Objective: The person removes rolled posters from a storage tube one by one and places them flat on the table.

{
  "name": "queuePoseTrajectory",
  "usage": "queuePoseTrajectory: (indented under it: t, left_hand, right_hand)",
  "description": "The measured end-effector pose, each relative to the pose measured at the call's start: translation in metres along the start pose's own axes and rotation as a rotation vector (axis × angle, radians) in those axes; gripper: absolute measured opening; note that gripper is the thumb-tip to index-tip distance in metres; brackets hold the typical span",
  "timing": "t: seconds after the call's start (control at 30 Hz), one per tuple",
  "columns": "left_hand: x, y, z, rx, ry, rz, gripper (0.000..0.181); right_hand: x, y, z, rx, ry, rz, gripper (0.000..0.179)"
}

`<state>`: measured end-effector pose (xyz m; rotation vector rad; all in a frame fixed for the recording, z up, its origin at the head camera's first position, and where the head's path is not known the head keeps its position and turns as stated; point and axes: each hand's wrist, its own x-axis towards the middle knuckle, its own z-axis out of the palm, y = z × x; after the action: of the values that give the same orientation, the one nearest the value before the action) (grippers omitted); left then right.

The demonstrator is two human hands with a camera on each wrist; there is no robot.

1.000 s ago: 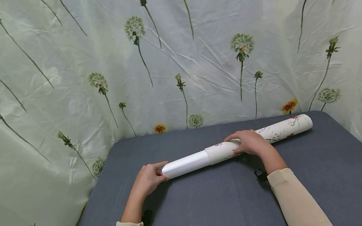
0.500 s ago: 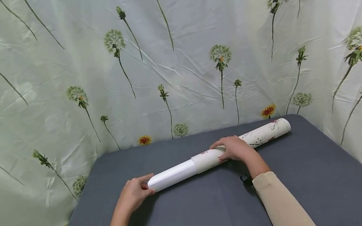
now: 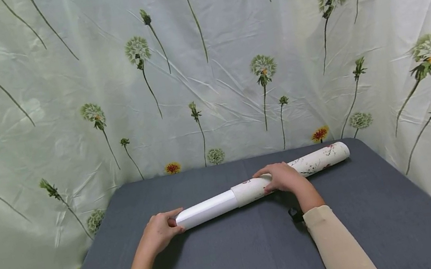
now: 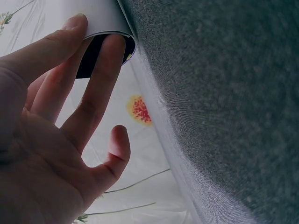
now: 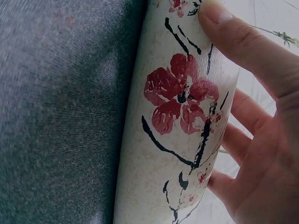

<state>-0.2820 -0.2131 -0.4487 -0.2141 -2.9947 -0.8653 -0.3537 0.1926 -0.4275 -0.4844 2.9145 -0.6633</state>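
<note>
The floral roll (image 3: 319, 159) slants toward the far right corner of the surface (image 3: 228, 257), clasped by the right grip (image 3: 282, 177); the left grip (image 3: 159, 231) pinches the open end of the protruding white tube (image 3: 207, 209).

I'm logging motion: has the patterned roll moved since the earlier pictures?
Yes, slightly right: in the head view the patterned roll now extends a little farther right past the orange flower printed behind it.
</note>
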Motion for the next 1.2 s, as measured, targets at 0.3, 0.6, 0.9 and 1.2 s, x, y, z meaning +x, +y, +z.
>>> queuePoseTrajectory:
  t: [0.3,0.6,0.9,1.2]
  left_hand:
    - [-0.0009,0.0003,-0.0001,-0.001,-0.001,-0.008,0.056]
    - [-0.0020,-0.0006,-0.0006,0.001,-0.008,-0.016,0.057]
    - [-0.0032,0.0007,-0.0037,-0.008,-0.011,-0.005,0.057]
    - [-0.0008,-0.0012,-0.0003,-0.008,-0.013,-0.008,0.056]
  right_hand:
    - [-0.0004,0.0007,-0.0005,-0.012,0.013,-0.001,0.055]
    - [-0.0001,0.0009,-0.0008,0.011,0.007,0.008,0.054]
    - [-0.0002,0.0030,-0.0026,0.011,0.007,0.016,0.054]
    - [-0.0028,0.0077,-0.0040,0.012,0.005,0.013,0.053]
